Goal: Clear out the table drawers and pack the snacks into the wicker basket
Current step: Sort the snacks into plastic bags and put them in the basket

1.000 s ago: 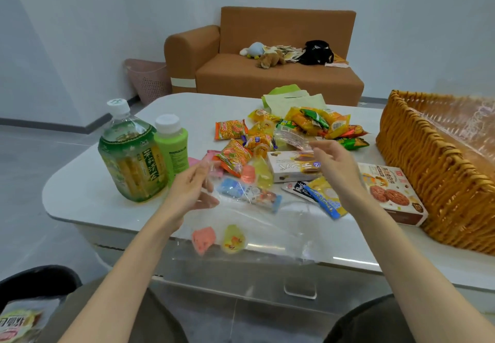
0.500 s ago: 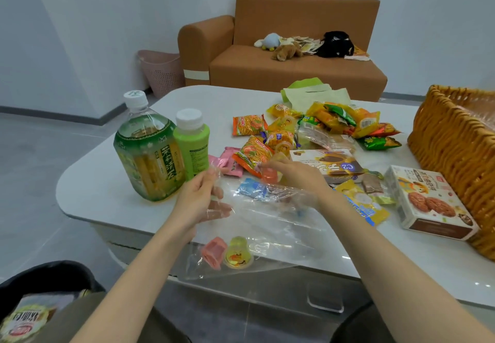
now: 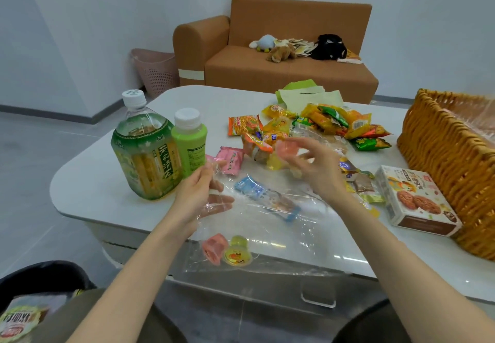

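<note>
Snacks (image 3: 316,128) on white table (image 3: 107,182), sofa (image 3: 281,69) behind

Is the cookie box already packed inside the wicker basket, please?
No, the cookie box lies on the table, outside the wicker basket and beside its woven wall.

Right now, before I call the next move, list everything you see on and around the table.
table: 1, white, centre
tea bottle: 1, green, table's left
small bottle: 1, light green, beside tea bottle
basket: 1, tan wicker, table's right
cookie box: 1, white, beside basket
snack pile: many, yellow-orange-green, table's middle
bag: 1, clear, over table's near edge
bagged cups: 2, pink and yellow, bag's bottom
blue packet: 1, blue, seen through bag
sofa: 1, brown, behind table
bin: 1, pink, left of sofa
toys: several, mixed, on sofa
left hand: grips bag
right hand: pinches pink cup
</note>
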